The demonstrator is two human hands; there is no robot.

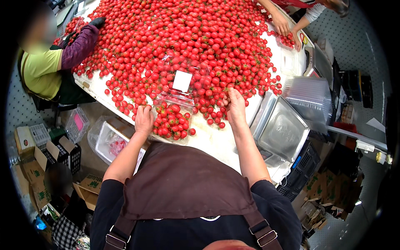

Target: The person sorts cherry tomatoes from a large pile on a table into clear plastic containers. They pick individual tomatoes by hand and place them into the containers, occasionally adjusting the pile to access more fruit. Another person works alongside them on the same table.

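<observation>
Clear plastic box [178, 142], near side of the white table [208, 146], part-filled with red cherry tomatoes [171, 120]. Lid [180, 95] open at its 12 to 1 o'clock, lying back over the loose pile [204, 35]; white label [182, 81] on it.

Left hand [144, 120]: fingers bent, at the box's 9 o'clock edge; box lies at the hand's 3 o'clock. Cannot tell whether the fingertips pinch the rim.

Right hand [236, 106]: fingers curled in at the pile's near edge, apart from the box, which lies at its 8 to 9 o'clock. Cannot tell whether a tomato is pinched.

From the right hand: stacked clear containers [309, 100] at 3 o'clock, silvery rectangular tray [285, 129] at 4, a co-worker's bare hand [281, 24] at 1. From the left hand: another co-worker's dark glove [98, 22] at 11, by the pile.
</observation>
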